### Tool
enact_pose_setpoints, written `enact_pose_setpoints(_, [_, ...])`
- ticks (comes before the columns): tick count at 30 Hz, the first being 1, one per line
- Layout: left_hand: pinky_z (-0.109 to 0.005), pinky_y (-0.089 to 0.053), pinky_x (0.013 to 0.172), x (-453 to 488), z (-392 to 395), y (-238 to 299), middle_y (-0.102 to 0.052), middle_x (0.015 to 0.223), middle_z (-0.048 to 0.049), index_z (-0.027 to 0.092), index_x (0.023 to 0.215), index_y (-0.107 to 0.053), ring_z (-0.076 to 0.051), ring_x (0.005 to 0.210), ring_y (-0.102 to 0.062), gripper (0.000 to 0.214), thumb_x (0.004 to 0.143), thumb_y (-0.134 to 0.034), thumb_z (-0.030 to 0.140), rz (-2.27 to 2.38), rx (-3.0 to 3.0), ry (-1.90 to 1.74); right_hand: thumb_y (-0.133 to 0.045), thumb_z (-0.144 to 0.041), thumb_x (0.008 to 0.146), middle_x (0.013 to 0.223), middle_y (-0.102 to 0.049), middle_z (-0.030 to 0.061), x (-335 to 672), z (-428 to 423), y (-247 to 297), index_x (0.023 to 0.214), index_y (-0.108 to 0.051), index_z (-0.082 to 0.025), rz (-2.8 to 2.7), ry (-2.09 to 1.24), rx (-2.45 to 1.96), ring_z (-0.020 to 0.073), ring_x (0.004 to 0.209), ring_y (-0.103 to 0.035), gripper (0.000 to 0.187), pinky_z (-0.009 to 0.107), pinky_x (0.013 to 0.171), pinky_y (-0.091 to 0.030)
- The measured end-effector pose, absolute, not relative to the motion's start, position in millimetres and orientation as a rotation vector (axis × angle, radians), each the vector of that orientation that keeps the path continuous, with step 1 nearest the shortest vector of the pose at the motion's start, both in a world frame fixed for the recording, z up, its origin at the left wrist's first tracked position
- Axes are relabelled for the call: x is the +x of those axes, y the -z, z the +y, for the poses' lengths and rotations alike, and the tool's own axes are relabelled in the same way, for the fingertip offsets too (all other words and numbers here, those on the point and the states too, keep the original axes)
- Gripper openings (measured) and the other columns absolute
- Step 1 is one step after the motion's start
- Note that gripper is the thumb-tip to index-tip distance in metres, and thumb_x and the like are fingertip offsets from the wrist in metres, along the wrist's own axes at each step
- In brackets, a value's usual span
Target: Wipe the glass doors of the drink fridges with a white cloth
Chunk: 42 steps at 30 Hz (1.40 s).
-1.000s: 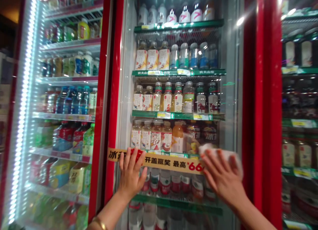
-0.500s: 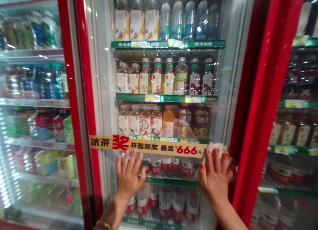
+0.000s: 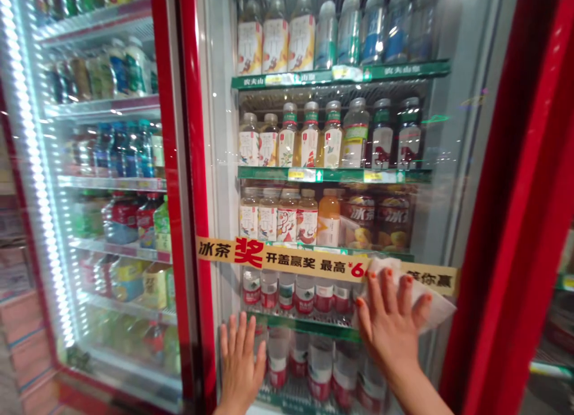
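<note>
The glass door (image 3: 437, 188) of a red-framed drinks cooler is being touched by both hands, and a yellow promotional strip (image 3: 314, 262) is being displayed across its glass. The right hand (image 3: 389, 325) is being held just below the right part of the strip, its fingers (image 3: 390, 289) spread apart and pressed over a crumpled white cloth (image 3: 430, 301), which is being flattened against the glass and overlaps the strip's lower edge. The left hand (image 3: 240, 364) is being kept flat on the glass below the strip's left part, its fingers (image 3: 242, 337) likewise spread apart, with no object being held. Above the strip, bottled tea drinks (image 3: 269, 214) are being displayed on green-edged shelves (image 3: 332, 174); below it, water bottles with red labels (image 3: 287, 292) are being shown behind the glass.
</note>
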State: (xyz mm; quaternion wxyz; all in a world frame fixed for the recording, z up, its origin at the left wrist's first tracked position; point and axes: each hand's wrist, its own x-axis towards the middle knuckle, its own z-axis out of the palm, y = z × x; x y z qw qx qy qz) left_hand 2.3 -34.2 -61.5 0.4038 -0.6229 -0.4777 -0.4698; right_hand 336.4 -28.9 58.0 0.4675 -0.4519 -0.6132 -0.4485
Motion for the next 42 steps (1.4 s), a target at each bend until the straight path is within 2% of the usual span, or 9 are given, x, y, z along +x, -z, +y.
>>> enact_pose_setpoints(5, [-0.052, -0.006, 0.144, 8, -21, 93, -0.014, 0.187, -0.0095, 0.013, 0.175, -0.019, -0.028, 0.174, -0.011, 0.081, 0.103, -0.057, 0.017, -1.181, -1.488, 1.234, -0.049, -0.03, 0.1, 0.173, -0.043, -0.0204, 275, -34, -12, 0.15, -0.067, -0.043, -2.136, 1.417, -0.413, 0.0193, 0.172, -0.017, 0.055, 0.041, 0.144, -0.007])
enact_pose_setpoints(8, [-0.051, -0.009, 0.144, 11, -18, 98, -0.016, 0.186, -0.0103, 0.013, 0.175, -0.018, -0.027, 0.174, -0.014, 0.08, 0.104, -0.055, 0.02, -1.201, -1.475, 1.298, -0.049, -0.033, 0.102, 0.169, -0.047, -0.0231, 274, -37, -29, 0.141, -0.073, -0.044, -2.195, 1.425, -0.302, 0.0126, 0.17, -0.02, 0.048, 0.026, 0.14, -0.013])
enact_pose_setpoints(14, [-0.054, -0.011, 0.143, 16, -14, 111, -0.012, 0.187, -0.0151, 0.014, 0.176, -0.015, -0.029, 0.175, -0.009, 0.082, 0.106, -0.054, 0.032, -1.309, -1.389, 1.36, -0.057, -0.031, 0.104, 0.181, -0.033, -0.0008, 192, -12, -115, 0.166, -0.049, -0.026, -2.016, 1.303, -0.618, 0.0325, 0.174, -0.001, 0.064, 0.064, 0.139, 0.012])
enact_pose_setpoints(21, [-0.067, -0.024, 0.137, 32, -11, 132, -0.006, 0.183, -0.0304, 0.008, 0.176, -0.006, -0.04, 0.174, -0.004, 0.097, 0.107, -0.046, 0.063, -1.614, -1.215, 1.635, -0.059, -0.044, 0.098, 0.173, -0.047, -0.0131, 165, 6, -92, 0.148, -0.069, -0.032, -2.314, 1.37, 0.022, 0.0191, 0.173, -0.009, 0.052, 0.034, 0.142, -0.011])
enact_pose_setpoints(24, [-0.071, -0.021, 0.136, 35, -6, 141, -0.009, 0.184, -0.0279, 0.017, 0.177, -0.008, -0.043, 0.173, -0.006, 0.101, 0.103, -0.054, 0.067, -1.648, -1.23, 1.797, -0.056, -0.035, 0.101, 0.183, -0.028, -0.0038, 149, 10, -141, 0.165, -0.05, -0.024, -2.224, 1.342, -0.242, 0.0266, 0.173, -0.01, 0.065, 0.048, 0.143, -0.013])
enact_pose_setpoints(29, [-0.054, -0.028, 0.139, 25, -17, 145, -0.01, 0.186, -0.0215, 0.022, 0.178, -0.009, -0.031, 0.174, -0.013, 0.078, 0.111, -0.045, 0.043, -1.661, -1.265, 1.915, -0.034, -0.039, 0.104, 0.182, -0.029, -0.0008, 112, 5, -106, 0.169, -0.044, -0.025, -2.034, 1.588, -0.338, 0.033, 0.17, -0.026, 0.067, 0.068, 0.14, -0.019])
enact_pose_setpoints(33, [-0.048, -0.028, 0.14, 8, -44, 133, -0.013, 0.186, -0.0186, 0.022, 0.177, -0.013, -0.027, 0.173, -0.018, 0.074, 0.111, -0.043, 0.028, -1.64, -1.309, 1.938, -0.026, -0.031, 0.096, 0.179, -0.03, -0.0065, 190, -20, -12, 0.17, -0.042, -0.033, -1.836, 1.93, -0.107, 0.0231, 0.166, -0.033, 0.075, 0.052, 0.139, -0.029])
enact_pose_setpoints(36, [-0.048, -0.029, 0.14, -1, -52, 115, -0.018, 0.186, -0.0151, 0.021, 0.176, -0.021, -0.026, 0.172, -0.021, 0.076, 0.106, -0.051, 0.019, -1.437, -1.502, 1.618, -0.029, -0.026, 0.095, 0.178, -0.031, -0.0092, 285, -39, -20, 0.171, -0.037, -0.036, -1.864, 2.02, -0.152, 0.0174, 0.166, -0.033, 0.077, 0.044, 0.139, -0.028])
enact_pose_setpoints(42, [-0.055, -0.006, 0.144, 12, -22, 88, -0.015, 0.186, -0.0035, 0.027, 0.176, -0.024, -0.028, 0.174, -0.009, 0.081, 0.102, -0.057, 0.019, -1.143, -1.608, 1.263, -0.056, -0.038, 0.103, 0.18, -0.027, 0.0037, 331, -31, -64, 0.175, -0.027, -0.026, -1.668, 1.271, -1.021, 0.0351, 0.172, -0.013, 0.078, 0.072, 0.138, -0.002])
